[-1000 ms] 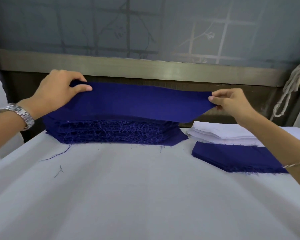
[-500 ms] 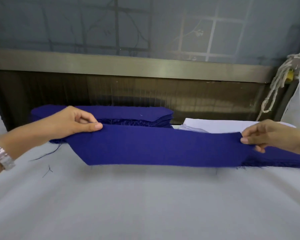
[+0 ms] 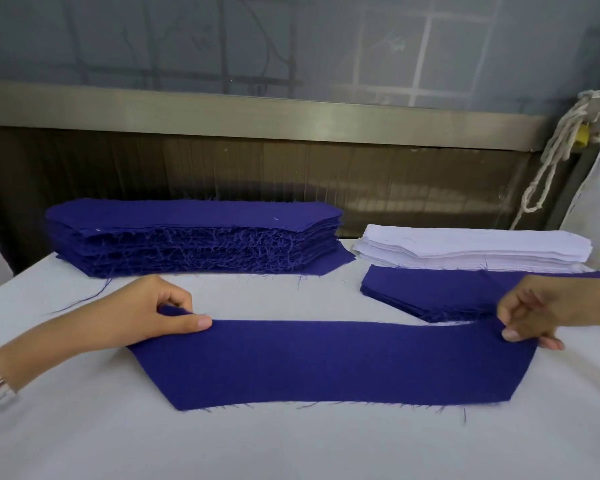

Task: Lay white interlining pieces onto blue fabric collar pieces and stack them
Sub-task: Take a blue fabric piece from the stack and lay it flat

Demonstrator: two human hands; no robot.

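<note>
A long blue collar piece [image 3: 329,365] lies stretched across the white table near me. My left hand [image 3: 146,313] pinches its left top corner between thumb and fingers. My right hand [image 3: 541,313] pinches its right top corner. A tall stack of blue collar pieces [image 3: 194,237] with frayed edges sits at the back left. At the back right a stack of white interlining pieces [image 3: 471,249] rests partly on a low pile of blue pieces [image 3: 440,292].
The white table [image 3: 291,445] ends at a dark panel and metal rail [image 3: 257,116] behind the stacks. A white knotted cord [image 3: 555,157] hangs at the far right. Loose blue threads [image 3: 84,299] lie on the table at the left.
Both hands have carried the single blue piece from above the left stack forward and down to the table near me. It now lies nearly flat.
</note>
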